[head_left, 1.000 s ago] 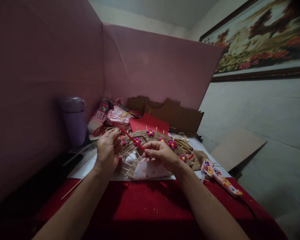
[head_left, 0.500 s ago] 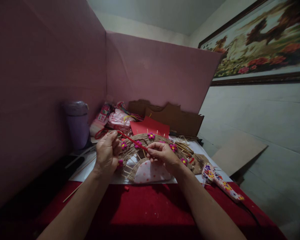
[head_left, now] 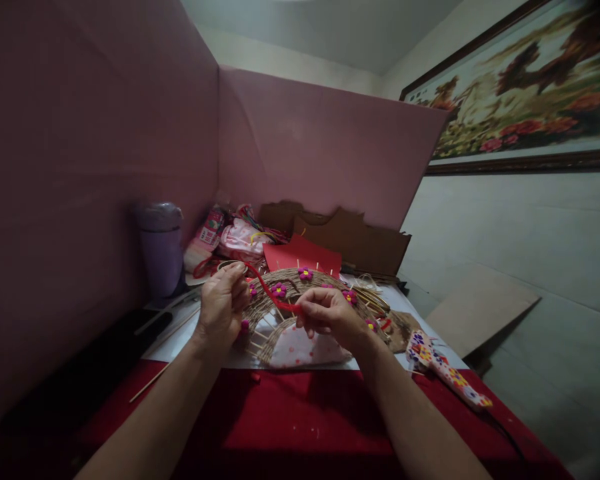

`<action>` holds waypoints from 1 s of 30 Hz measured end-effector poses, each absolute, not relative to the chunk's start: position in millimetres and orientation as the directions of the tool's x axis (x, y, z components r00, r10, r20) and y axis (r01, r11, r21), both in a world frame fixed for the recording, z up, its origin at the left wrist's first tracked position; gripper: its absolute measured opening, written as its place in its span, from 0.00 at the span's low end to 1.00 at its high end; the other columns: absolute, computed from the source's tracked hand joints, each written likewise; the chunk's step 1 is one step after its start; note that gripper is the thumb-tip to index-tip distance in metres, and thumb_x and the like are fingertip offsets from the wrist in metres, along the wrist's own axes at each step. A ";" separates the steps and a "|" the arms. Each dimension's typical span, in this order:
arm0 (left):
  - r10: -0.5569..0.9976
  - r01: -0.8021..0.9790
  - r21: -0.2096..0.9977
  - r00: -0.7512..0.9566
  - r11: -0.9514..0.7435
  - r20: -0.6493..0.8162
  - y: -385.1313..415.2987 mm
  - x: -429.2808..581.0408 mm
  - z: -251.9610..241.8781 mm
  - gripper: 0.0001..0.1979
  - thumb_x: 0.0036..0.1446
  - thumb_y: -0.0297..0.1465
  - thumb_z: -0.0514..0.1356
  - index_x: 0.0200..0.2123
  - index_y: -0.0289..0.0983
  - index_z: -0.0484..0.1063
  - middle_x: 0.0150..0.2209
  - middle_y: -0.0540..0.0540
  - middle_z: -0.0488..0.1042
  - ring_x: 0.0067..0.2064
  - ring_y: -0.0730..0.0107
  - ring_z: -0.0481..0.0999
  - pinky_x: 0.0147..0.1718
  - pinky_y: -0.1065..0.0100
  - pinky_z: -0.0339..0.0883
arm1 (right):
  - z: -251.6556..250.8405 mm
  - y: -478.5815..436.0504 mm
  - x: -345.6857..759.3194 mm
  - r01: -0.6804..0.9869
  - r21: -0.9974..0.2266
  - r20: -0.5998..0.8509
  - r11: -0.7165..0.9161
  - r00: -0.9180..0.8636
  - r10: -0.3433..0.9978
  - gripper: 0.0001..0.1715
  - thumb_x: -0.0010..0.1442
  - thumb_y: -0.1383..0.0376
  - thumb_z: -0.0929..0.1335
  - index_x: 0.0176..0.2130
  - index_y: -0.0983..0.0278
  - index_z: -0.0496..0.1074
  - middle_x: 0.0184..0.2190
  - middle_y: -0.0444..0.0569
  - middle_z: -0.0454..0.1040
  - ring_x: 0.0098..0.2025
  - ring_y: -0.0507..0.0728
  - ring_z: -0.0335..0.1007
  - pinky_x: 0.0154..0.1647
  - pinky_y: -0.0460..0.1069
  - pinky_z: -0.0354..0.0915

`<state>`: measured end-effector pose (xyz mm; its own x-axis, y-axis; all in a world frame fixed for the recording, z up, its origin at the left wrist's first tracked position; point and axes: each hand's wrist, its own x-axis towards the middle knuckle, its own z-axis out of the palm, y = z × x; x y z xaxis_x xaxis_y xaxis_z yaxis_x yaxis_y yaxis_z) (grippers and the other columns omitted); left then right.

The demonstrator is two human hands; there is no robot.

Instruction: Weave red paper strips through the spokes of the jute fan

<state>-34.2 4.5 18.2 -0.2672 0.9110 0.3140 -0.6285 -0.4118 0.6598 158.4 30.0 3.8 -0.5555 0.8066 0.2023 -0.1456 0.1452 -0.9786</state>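
Observation:
A thin red strip [head_left: 267,291] runs between my two hands, sagging in a curve. My left hand [head_left: 223,307] pinches its upper end, fingers closed. My right hand [head_left: 327,315] pinches the lower end. Both hands hover over a woven jute arch [head_left: 280,303] built on wooden sticks and dotted with small pink flowers [head_left: 305,273]. The arch lies on white paper [head_left: 180,343] over a red tablecloth [head_left: 290,413]. A white dotted fabric piece [head_left: 303,350] shows under the arch.
A flower-patterned glue gun [head_left: 443,368] lies right of the arch. A purple tumbler [head_left: 161,248] stands at the left by the pink board wall. Red paper [head_left: 303,255], brown cardboard [head_left: 353,237] and pink craft clutter [head_left: 240,237] sit behind. A loose stick [head_left: 150,383] lies front left.
The red strip was taut and straight between my hands; it now hangs in a curve as my right hand drew slightly lower. The view drifted a little.

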 end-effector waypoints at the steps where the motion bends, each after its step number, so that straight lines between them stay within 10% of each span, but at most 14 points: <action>1: 0.920 -0.626 0.676 -0.229 -0.389 0.318 3.2 -33.4 18.9 0.14 0.46 0.26 0.63 0.20 0.37 0.58 0.14 0.61 0.48 0.14 0.85 0.42 0.11 0.78 0.39 | 4.1 29.8 159.3 -0.149 -0.971 0.239 0.188 -0.529 0.814 0.19 0.50 0.53 0.71 0.27 0.67 0.74 0.17 0.45 0.71 0.14 0.46 0.61 0.13 0.42 0.41; 5: 0.964 -0.497 0.838 0.013 -0.225 0.267 -4.3 -25.5 21.5 0.10 0.46 0.30 0.64 0.24 0.35 0.65 0.14 0.60 0.50 0.15 0.85 0.43 0.12 0.78 0.36 | 6.5 27.6 160.0 -0.174 -0.902 0.431 0.396 -0.287 0.855 0.22 0.54 0.51 0.68 0.25 0.68 0.76 0.10 0.39 0.59 0.12 0.44 0.49 0.13 0.43 0.41; 9: 0.962 -0.329 0.921 0.100 -0.210 0.256 -8.3 -18.0 18.9 0.09 0.46 0.33 0.65 0.25 0.33 0.70 0.13 0.58 0.56 0.15 0.86 0.47 0.13 0.78 0.38 | 6.6 20.4 151.9 -0.209 -0.900 0.435 0.383 -0.368 0.822 0.19 0.50 0.53 0.72 0.36 0.65 0.77 0.19 0.42 0.70 0.14 0.44 0.51 0.13 0.42 0.46; 12: 0.953 -0.270 0.929 0.094 -0.254 0.288 -7.6 -16.4 15.3 0.09 0.46 0.33 0.65 0.25 0.33 0.72 0.14 0.57 0.58 0.15 0.85 0.49 0.13 0.77 0.40 | 4.2 14.9 144.7 -0.216 -0.941 0.335 0.259 -0.523 0.784 0.24 0.45 0.54 0.74 0.40 0.63 0.72 0.30 0.46 0.76 0.13 0.42 0.51 0.11 0.42 0.46; 30: 0.900 -0.130 0.895 0.038 -0.426 0.434 -7.8 -9.0 12.1 0.14 0.49 0.40 0.63 0.24 0.35 0.70 0.16 0.56 0.57 0.18 0.81 0.52 0.15 0.75 0.45 | 7.8 8.7 141.6 -0.246 -0.953 0.269 0.176 -0.424 0.865 0.15 0.49 0.57 0.71 0.24 0.64 0.66 0.13 0.35 0.56 0.14 0.44 0.44 0.13 0.42 0.40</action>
<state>-9.0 -7.8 12.1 0.0381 0.9003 0.4336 -0.1303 -0.4258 0.8954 141.6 8.7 7.8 -0.4235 0.8651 0.2686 -0.2457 0.1757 -0.9533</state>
